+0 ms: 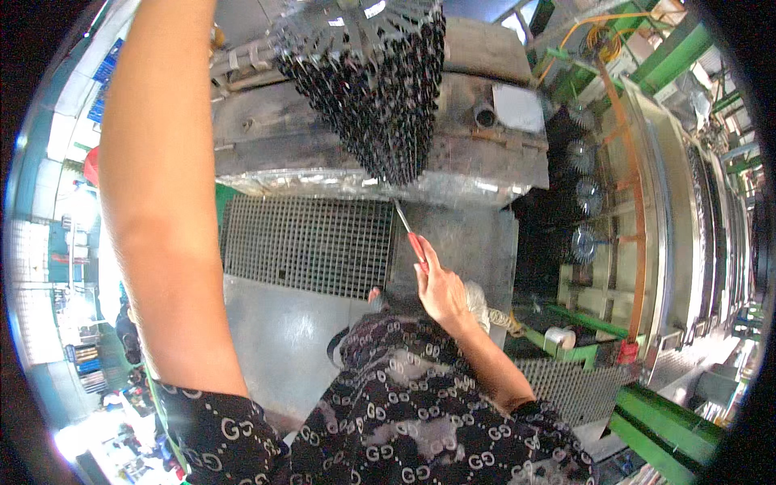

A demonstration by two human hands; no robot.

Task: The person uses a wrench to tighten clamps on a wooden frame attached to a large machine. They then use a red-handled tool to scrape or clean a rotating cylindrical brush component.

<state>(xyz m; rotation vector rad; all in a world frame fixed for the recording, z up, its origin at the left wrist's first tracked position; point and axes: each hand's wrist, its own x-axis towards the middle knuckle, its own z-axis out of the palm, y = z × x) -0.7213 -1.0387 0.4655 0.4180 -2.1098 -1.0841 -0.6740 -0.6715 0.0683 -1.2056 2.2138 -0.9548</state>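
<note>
My right hand (442, 291) is closed around a red-handled tool (416, 243) with a thin metal shaft, shaped like a screwdriver. The shaft points up and away, and its tip is near the lower end of a hanging cluster of small black parts (373, 101). This cluster tapers downward from a wide, spoked round top (356, 28). Whether the tip touches the parts, I cannot tell. My left arm (166, 202) stretches up past the left of the cluster and leaves the top of the picture, so the left hand is out of sight.
Behind the cluster stands a big worn metal housing (267, 121) with a short pipe opening (484, 115). Below lie a floor grating (307, 242) and smooth metal plates (283, 331). At right are several shiny round discs (585, 242), an orange upright (633, 194) and green beams (663, 428).
</note>
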